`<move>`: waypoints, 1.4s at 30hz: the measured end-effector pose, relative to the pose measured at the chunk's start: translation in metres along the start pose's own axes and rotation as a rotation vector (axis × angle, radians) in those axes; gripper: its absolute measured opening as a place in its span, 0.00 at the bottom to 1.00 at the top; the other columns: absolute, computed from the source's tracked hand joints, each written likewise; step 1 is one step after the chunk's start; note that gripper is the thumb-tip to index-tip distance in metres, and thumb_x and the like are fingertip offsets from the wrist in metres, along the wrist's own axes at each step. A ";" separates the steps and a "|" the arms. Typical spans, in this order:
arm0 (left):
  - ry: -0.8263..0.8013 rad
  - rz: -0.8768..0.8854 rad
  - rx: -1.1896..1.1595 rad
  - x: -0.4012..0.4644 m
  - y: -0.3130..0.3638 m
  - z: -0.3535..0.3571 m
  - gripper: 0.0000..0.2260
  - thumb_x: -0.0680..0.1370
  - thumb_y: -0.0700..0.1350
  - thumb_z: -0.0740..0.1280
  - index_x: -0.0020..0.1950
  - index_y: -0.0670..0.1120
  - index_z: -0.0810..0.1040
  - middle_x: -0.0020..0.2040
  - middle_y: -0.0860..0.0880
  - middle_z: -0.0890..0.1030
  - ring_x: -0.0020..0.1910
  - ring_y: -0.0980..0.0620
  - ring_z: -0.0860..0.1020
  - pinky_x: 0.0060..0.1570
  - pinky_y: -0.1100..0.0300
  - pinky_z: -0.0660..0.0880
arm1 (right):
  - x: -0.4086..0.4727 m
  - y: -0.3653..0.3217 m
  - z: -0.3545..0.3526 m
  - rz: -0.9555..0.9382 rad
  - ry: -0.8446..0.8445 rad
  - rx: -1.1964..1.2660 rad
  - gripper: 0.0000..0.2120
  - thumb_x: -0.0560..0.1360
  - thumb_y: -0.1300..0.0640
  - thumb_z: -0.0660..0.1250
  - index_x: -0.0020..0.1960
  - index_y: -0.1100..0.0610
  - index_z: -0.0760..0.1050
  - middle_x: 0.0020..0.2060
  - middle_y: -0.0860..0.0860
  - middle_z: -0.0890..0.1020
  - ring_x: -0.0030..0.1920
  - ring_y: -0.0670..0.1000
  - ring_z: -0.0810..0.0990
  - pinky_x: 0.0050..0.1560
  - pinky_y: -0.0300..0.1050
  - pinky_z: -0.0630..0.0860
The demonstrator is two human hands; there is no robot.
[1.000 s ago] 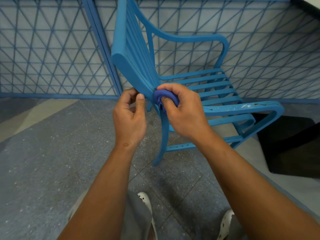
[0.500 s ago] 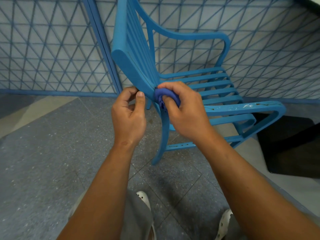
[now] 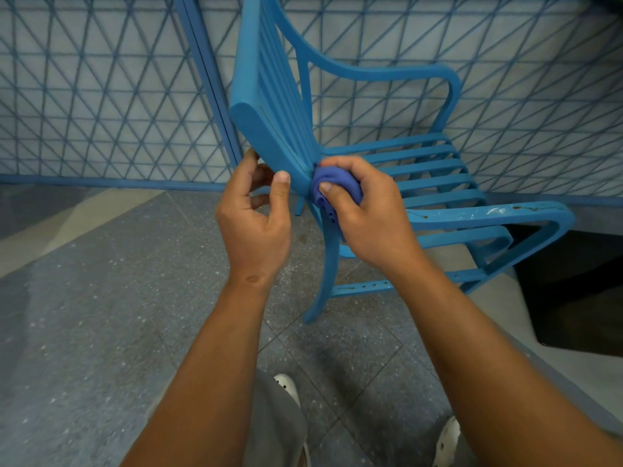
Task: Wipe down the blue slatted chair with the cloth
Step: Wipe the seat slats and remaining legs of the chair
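The blue slatted chair [image 3: 421,163] stands on the floor facing right, its backrest leaning toward me. A bunched dark blue cloth [image 3: 332,183] is pressed against the near lower corner of the backrest, where it meets the rear leg. My right hand [image 3: 367,210] grips the cloth with thumb and curled fingers. My left hand [image 3: 256,214] holds the near edge of the backrest, thumb on its front face and fingers behind it. The near armrest shows chipped paint.
A blue wire-mesh fence [image 3: 101,96] with a blue post [image 3: 209,79] runs behind the chair. The floor is grey speckled tile [image 3: 101,315]. A dark mat [image 3: 573,291] lies at the right beside the chair. My white shoes [image 3: 286,385] are at the bottom.
My left hand has loosened, its fingers spreading behind the backrest edge. My right hand with the cloth stays at the same corner, shifted very slightly.
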State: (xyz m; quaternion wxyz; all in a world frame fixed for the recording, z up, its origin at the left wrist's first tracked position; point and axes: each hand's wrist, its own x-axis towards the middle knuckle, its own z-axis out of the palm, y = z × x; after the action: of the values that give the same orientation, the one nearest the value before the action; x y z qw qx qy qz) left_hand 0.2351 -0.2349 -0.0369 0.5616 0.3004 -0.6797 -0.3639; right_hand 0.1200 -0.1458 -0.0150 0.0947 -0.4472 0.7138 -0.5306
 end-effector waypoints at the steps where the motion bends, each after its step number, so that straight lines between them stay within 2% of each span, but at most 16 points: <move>1: 0.003 0.008 0.005 0.000 -0.001 0.000 0.17 0.82 0.43 0.67 0.70 0.42 0.76 0.49 0.53 0.83 0.49 0.55 0.82 0.44 0.63 0.77 | -0.002 0.005 -0.003 0.006 -0.013 -0.038 0.10 0.77 0.58 0.69 0.57 0.53 0.82 0.50 0.45 0.85 0.52 0.45 0.82 0.57 0.49 0.78; 6: 0.028 0.059 0.007 0.005 0.004 -0.003 0.23 0.82 0.42 0.68 0.76 0.47 0.68 0.50 0.54 0.81 0.50 0.58 0.81 0.47 0.63 0.77 | 0.008 0.011 -0.015 0.063 -0.114 -0.131 0.07 0.78 0.59 0.68 0.51 0.49 0.83 0.45 0.43 0.83 0.45 0.46 0.81 0.51 0.52 0.80; 9: 0.022 0.112 0.024 0.009 0.005 -0.005 0.23 0.81 0.42 0.68 0.76 0.46 0.66 0.52 0.53 0.82 0.50 0.58 0.82 0.47 0.64 0.77 | 0.018 -0.009 -0.008 -0.017 -0.129 -0.101 0.07 0.78 0.60 0.69 0.52 0.50 0.83 0.45 0.42 0.83 0.47 0.42 0.80 0.50 0.38 0.75; 11: 0.014 0.129 0.025 0.011 0.005 -0.006 0.24 0.81 0.41 0.68 0.76 0.42 0.67 0.56 0.51 0.82 0.51 0.56 0.82 0.48 0.63 0.78 | 0.027 -0.023 -0.003 -0.083 -0.129 -0.044 0.08 0.78 0.60 0.69 0.55 0.52 0.82 0.47 0.43 0.83 0.49 0.41 0.80 0.51 0.34 0.74; 14: 0.024 0.160 0.059 0.015 0.008 -0.010 0.27 0.81 0.41 0.69 0.77 0.40 0.66 0.60 0.51 0.78 0.51 0.52 0.82 0.49 0.60 0.80 | 0.036 -0.033 0.003 -0.169 -0.123 0.085 0.09 0.78 0.62 0.68 0.57 0.56 0.81 0.50 0.47 0.84 0.52 0.43 0.81 0.56 0.37 0.76; 16: 0.037 0.186 0.073 0.017 0.015 -0.012 0.27 0.80 0.40 0.70 0.77 0.42 0.65 0.60 0.54 0.76 0.51 0.54 0.81 0.48 0.62 0.79 | 0.032 -0.027 0.004 -0.197 -0.116 0.115 0.10 0.79 0.63 0.67 0.59 0.57 0.81 0.51 0.49 0.84 0.53 0.43 0.81 0.57 0.38 0.76; 19: 0.062 0.260 0.127 0.025 0.025 -0.020 0.22 0.81 0.39 0.68 0.74 0.44 0.68 0.62 0.52 0.74 0.54 0.56 0.80 0.47 0.65 0.78 | 0.023 -0.010 -0.001 -0.165 -0.147 0.031 0.10 0.79 0.62 0.67 0.59 0.54 0.81 0.52 0.47 0.83 0.53 0.42 0.80 0.56 0.34 0.73; 21: 0.041 0.292 0.157 0.032 0.029 -0.028 0.18 0.81 0.38 0.67 0.71 0.42 0.73 0.66 0.48 0.75 0.59 0.52 0.79 0.48 0.61 0.80 | 0.021 -0.004 -0.006 -0.137 -0.169 -0.018 0.09 0.79 0.61 0.67 0.56 0.52 0.82 0.51 0.47 0.83 0.52 0.42 0.79 0.55 0.34 0.73; 23: 0.002 0.289 0.176 0.039 0.032 -0.034 0.15 0.82 0.39 0.66 0.69 0.42 0.75 0.68 0.48 0.76 0.65 0.52 0.78 0.51 0.59 0.80 | 0.025 -0.010 -0.005 -0.115 -0.173 0.005 0.09 0.78 0.62 0.68 0.53 0.50 0.82 0.48 0.46 0.83 0.49 0.42 0.80 0.52 0.36 0.73; 25: -0.055 0.288 0.188 0.047 0.036 -0.039 0.12 0.83 0.39 0.64 0.66 0.41 0.76 0.68 0.48 0.78 0.67 0.55 0.76 0.54 0.60 0.79 | 0.032 -0.025 -0.001 -0.093 -0.170 0.097 0.09 0.77 0.62 0.68 0.51 0.48 0.81 0.45 0.44 0.84 0.47 0.40 0.80 0.51 0.37 0.74; 29: -0.165 0.299 0.186 0.065 0.040 -0.051 0.08 0.85 0.42 0.61 0.62 0.46 0.77 0.63 0.49 0.80 0.64 0.56 0.78 0.60 0.62 0.76 | 0.047 -0.046 0.006 -0.208 -0.143 0.153 0.07 0.79 0.59 0.67 0.54 0.51 0.80 0.47 0.46 0.83 0.49 0.44 0.81 0.53 0.41 0.76; 31: -0.197 0.290 0.159 0.073 0.042 -0.055 0.07 0.85 0.42 0.61 0.59 0.45 0.78 0.60 0.48 0.82 0.62 0.56 0.80 0.59 0.61 0.76 | 0.044 -0.040 0.006 -0.256 -0.148 0.102 0.07 0.80 0.59 0.66 0.57 0.54 0.80 0.50 0.48 0.83 0.51 0.45 0.80 0.55 0.39 0.75; 34: -0.244 0.269 0.151 0.083 0.048 -0.058 0.05 0.84 0.43 0.65 0.55 0.44 0.79 0.55 0.46 0.83 0.59 0.55 0.82 0.56 0.61 0.78 | 0.028 -0.016 0.004 -0.227 -0.137 0.030 0.07 0.81 0.58 0.66 0.58 0.55 0.80 0.50 0.48 0.81 0.52 0.45 0.78 0.54 0.33 0.71; 37: -0.299 0.217 0.140 0.093 0.050 -0.060 0.07 0.82 0.43 0.67 0.53 0.40 0.80 0.54 0.43 0.83 0.56 0.54 0.83 0.54 0.60 0.80 | 0.025 -0.009 0.004 -0.170 -0.126 -0.026 0.05 0.81 0.55 0.66 0.52 0.53 0.80 0.45 0.44 0.79 0.48 0.42 0.77 0.50 0.32 0.69; 39: -0.337 0.194 0.109 0.098 0.049 -0.062 0.08 0.82 0.42 0.68 0.52 0.37 0.80 0.54 0.39 0.83 0.56 0.53 0.83 0.54 0.59 0.80 | 0.034 -0.022 0.008 -0.139 -0.110 -0.012 0.06 0.81 0.53 0.65 0.47 0.53 0.78 0.40 0.43 0.79 0.43 0.44 0.76 0.45 0.38 0.70; 42: -0.403 0.198 0.046 0.104 0.046 -0.065 0.04 0.81 0.42 0.69 0.46 0.45 0.78 0.55 0.39 0.82 0.56 0.53 0.82 0.55 0.59 0.79 | 0.050 -0.052 0.016 -0.128 -0.051 0.055 0.08 0.81 0.51 0.65 0.45 0.53 0.76 0.35 0.43 0.78 0.39 0.44 0.77 0.41 0.42 0.71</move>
State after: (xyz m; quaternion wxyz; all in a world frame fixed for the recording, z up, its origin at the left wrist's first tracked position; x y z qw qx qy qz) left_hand 0.2792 -0.3040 0.0649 0.4404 0.1662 -0.8124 -0.3441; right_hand 0.1285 -0.1956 0.0397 0.0912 -0.5027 0.6660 -0.5435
